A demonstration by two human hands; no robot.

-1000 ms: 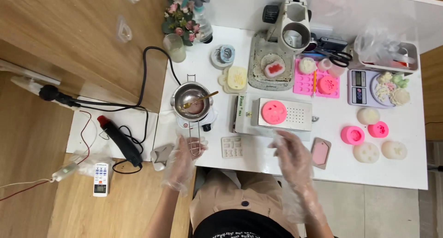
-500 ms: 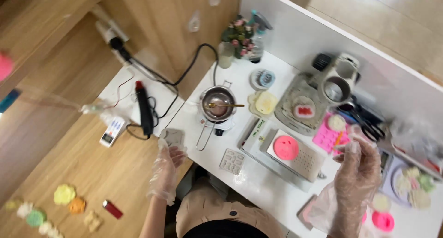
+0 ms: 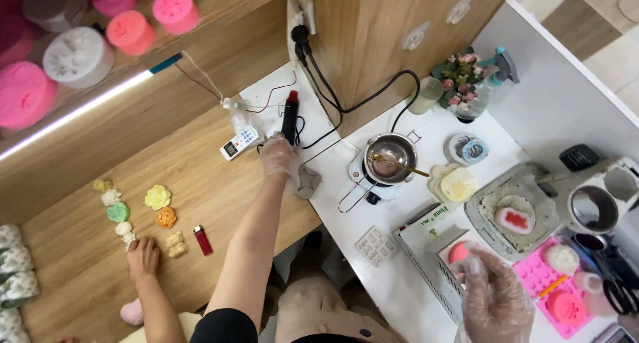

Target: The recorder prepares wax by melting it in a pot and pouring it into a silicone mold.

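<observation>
Gloved fingers of the left hand [image 3: 278, 155] curl around the lower end of the black heat gun [image 3: 289, 119], which lies on the white mat [image 3: 263, 100] beside the remote [image 3: 238, 142]. The right hand [image 3: 492, 302], fingers loosely spread and holding nothing, hovers over the pink mould [image 3: 458, 252] on the metal box [image 3: 432, 253]. Another person's bare hand [image 3: 143, 256] rests flat on the wooden floor [image 3: 86, 263].

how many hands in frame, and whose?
3. The wearer's gloved left hand sits on the black heat gun; the wearer's gloved right hand hovers beside the pink mould; another person's bare hand rests on the wooden bench. Others may be out of frame.
</observation>
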